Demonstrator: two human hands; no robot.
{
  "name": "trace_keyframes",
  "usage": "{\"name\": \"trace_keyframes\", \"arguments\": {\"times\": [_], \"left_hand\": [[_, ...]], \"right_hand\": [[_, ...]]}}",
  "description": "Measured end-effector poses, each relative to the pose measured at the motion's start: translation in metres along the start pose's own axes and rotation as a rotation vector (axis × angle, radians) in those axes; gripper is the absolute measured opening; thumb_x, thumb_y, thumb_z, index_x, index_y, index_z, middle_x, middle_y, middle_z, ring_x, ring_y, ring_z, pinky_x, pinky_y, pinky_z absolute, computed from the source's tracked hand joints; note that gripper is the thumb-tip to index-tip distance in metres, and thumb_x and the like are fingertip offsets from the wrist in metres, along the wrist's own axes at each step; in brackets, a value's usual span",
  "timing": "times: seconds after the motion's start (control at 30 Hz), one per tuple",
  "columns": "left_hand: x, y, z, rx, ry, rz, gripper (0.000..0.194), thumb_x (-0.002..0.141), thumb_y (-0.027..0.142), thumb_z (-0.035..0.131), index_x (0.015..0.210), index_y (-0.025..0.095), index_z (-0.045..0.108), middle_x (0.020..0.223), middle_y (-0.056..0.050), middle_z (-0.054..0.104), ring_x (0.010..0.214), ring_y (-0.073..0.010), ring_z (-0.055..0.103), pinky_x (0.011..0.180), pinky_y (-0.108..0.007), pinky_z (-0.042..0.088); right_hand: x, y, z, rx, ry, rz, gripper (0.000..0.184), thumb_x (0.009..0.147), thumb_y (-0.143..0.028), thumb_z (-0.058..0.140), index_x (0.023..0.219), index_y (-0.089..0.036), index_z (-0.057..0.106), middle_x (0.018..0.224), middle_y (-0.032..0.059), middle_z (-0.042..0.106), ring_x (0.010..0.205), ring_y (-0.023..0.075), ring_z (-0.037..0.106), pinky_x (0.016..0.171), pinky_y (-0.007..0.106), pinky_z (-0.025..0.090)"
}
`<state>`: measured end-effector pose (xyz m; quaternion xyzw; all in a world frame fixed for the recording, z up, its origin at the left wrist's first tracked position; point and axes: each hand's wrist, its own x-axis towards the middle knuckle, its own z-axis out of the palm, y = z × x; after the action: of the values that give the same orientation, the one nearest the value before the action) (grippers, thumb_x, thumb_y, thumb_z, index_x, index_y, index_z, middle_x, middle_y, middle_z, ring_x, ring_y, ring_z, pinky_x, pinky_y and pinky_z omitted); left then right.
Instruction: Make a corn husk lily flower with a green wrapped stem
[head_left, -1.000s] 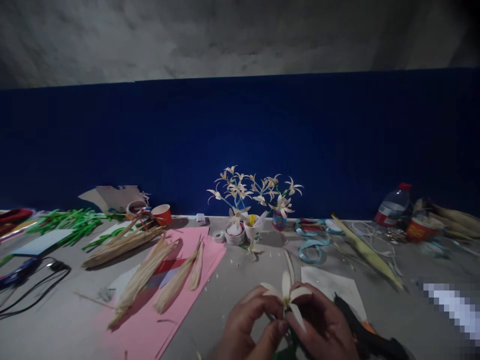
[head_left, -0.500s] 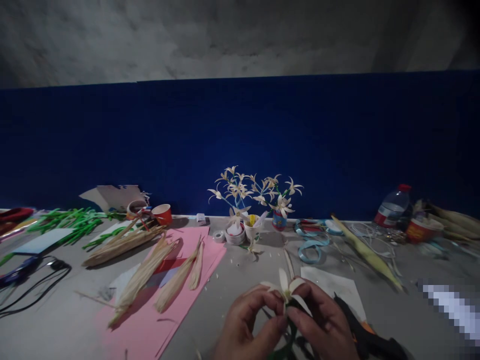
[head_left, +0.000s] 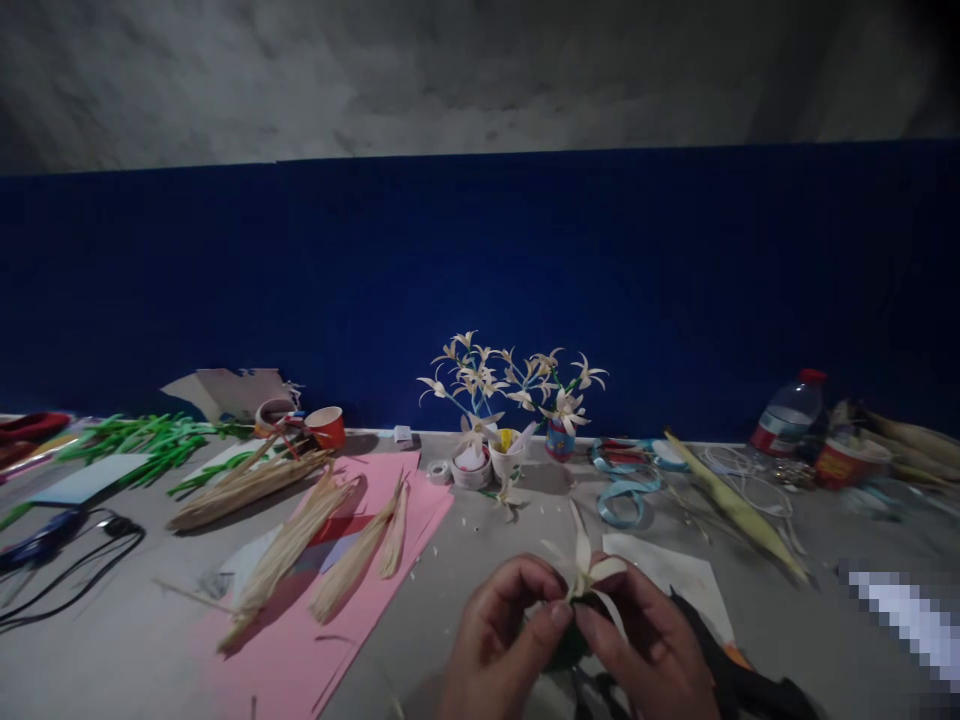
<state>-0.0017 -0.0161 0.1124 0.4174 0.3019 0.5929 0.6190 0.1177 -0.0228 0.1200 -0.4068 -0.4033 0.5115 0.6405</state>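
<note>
Low in the view, a pale corn-husk flower (head_left: pixel 584 565) with narrow curved petals sits between my two hands. My left hand (head_left: pixel 510 635) pinches its base with thumb and forefinger. From the other side, my right hand (head_left: pixel 649 640) grips the same base, its thumb close to the left one. Something dark green shows beneath the flower, partly hidden by my fingers. Just beyond my right hand lies a black glue gun (head_left: pixel 739 680) with an orange part, near a white paper sheet (head_left: pixel 667 565).
Finished husk flowers (head_left: pixel 480 380) stand in small cups at the back. Dried corn husks (head_left: pixel 289 565) lie on pink paper (head_left: pixel 360 625) to the left, with green stems (head_left: pixel 146 445) behind. A blue ribbon (head_left: pixel 622 503), a yellowish husk (head_left: pixel 739 505) and a plastic bottle (head_left: pixel 787 415) are to the right.
The flower has turned and tilted between my fingers, so its petals point differently. Both hands keep their pinch in nearly the same place.
</note>
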Motion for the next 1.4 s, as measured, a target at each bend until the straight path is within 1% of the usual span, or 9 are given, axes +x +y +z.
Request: {"name": "trace_keyframes", "arguments": {"times": [0.1,0.27,0.5,0.7,0.87,1.0,1.1,1.27,1.4], "left_hand": [[0.001,-0.003,0.0,-0.06,-0.009,-0.024,0.029,0.071,0.04,0.081,0.074,0.017,0.063,0.069,0.001,0.056,0.061,-0.0105,0.045,0.056,-0.022,0.034],[0.004,-0.007,-0.002,-0.102,0.019,-0.013,0.026,0.068,0.035,0.084,0.07,0.016,0.066,0.069,0.001,0.059,0.066,-0.0108,0.049,0.062,-0.021,0.037],[0.002,-0.002,0.002,-0.12,0.06,0.002,0.022,0.068,0.031,0.085,0.075,0.017,0.069,0.074,0.002,0.065,0.07,-0.0101,0.054,0.066,-0.02,0.04],[0.003,-0.003,0.001,-0.118,0.061,0.028,0.024,0.07,0.033,0.084,0.074,0.015,0.067,0.069,0.002,0.063,0.067,-0.009,0.053,0.063,-0.018,0.04],[0.007,-0.018,-0.006,-0.247,0.008,-0.082,0.028,0.066,0.034,0.085,0.072,0.016,0.064,0.063,0.004,0.057,0.058,-0.0082,0.047,0.055,-0.018,0.038],[0.01,-0.025,-0.008,-0.31,0.006,-0.107,0.026,0.066,0.03,0.085,0.073,0.016,0.065,0.064,0.003,0.058,0.058,-0.0088,0.048,0.056,-0.019,0.039],[0.011,-0.025,-0.009,-0.308,0.026,-0.106,0.026,0.064,0.029,0.087,0.074,0.016,0.066,0.067,0.002,0.061,0.06,-0.0086,0.049,0.057,-0.018,0.038],[0.01,-0.017,-0.007,-0.311,0.056,-0.092,0.024,0.062,0.026,0.088,0.071,0.016,0.068,0.069,0.0,0.064,0.068,-0.0106,0.052,0.065,-0.018,0.041],[0.007,-0.01,-0.004,-0.362,0.041,-0.132,0.023,0.064,0.026,0.087,0.073,0.015,0.069,0.067,0.001,0.063,0.064,-0.0098,0.053,0.063,-0.019,0.042]], "right_hand": [[-0.001,0.002,0.0,0.01,0.017,0.0,0.027,0.062,-0.043,0.085,0.074,-0.023,0.071,0.067,-0.0015,0.07,0.066,0.0134,0.063,0.063,0.015,0.05],[0.0,0.007,0.0,0.05,0.064,0.01,0.032,0.061,-0.042,0.086,0.082,-0.023,0.072,0.068,-0.0031,0.066,0.064,0.0121,0.06,0.061,0.015,0.048],[0.003,0.002,-0.001,-0.088,-0.063,-0.062,0.022,0.07,-0.041,0.078,0.071,-0.022,0.068,0.065,-0.0029,0.063,0.063,0.0118,0.057,0.059,0.014,0.046],[0.003,0.003,-0.002,-0.175,0.009,-0.097,0.025,0.068,-0.042,0.079,0.081,-0.023,0.07,0.072,-0.0003,0.069,0.067,0.0154,0.063,0.064,0.018,0.05],[0.004,0.001,-0.002,-0.077,-0.122,-0.029,0.025,0.074,-0.046,0.076,0.079,-0.022,0.068,0.065,-0.0029,0.061,0.061,0.011,0.053,0.055,0.015,0.043],[0.004,0.003,-0.002,-0.031,-0.107,0.008,0.028,0.072,-0.046,0.079,0.075,-0.021,0.066,0.063,-0.004,0.056,0.059,0.0095,0.045,0.053,0.015,0.038],[0.006,0.006,-0.003,-0.048,-0.103,-0.018,0.027,0.073,-0.044,0.078,0.071,-0.02,0.065,0.061,-0.0048,0.052,0.057,0.009,0.041,0.052,0.016,0.036],[0.009,0.005,-0.006,-0.145,-0.194,-0.083,0.025,0.079,-0.043,0.072,0.075,-0.02,0.064,0.064,-0.0046,0.052,0.06,0.01,0.046,0.055,0.016,0.038],[0.008,0.0,-0.003,-0.149,-0.173,-0.077,0.027,0.079,-0.044,0.072,0.073,-0.02,0.064,0.066,-0.0037,0.055,0.062,0.0107,0.05,0.058,0.016,0.04]]}}
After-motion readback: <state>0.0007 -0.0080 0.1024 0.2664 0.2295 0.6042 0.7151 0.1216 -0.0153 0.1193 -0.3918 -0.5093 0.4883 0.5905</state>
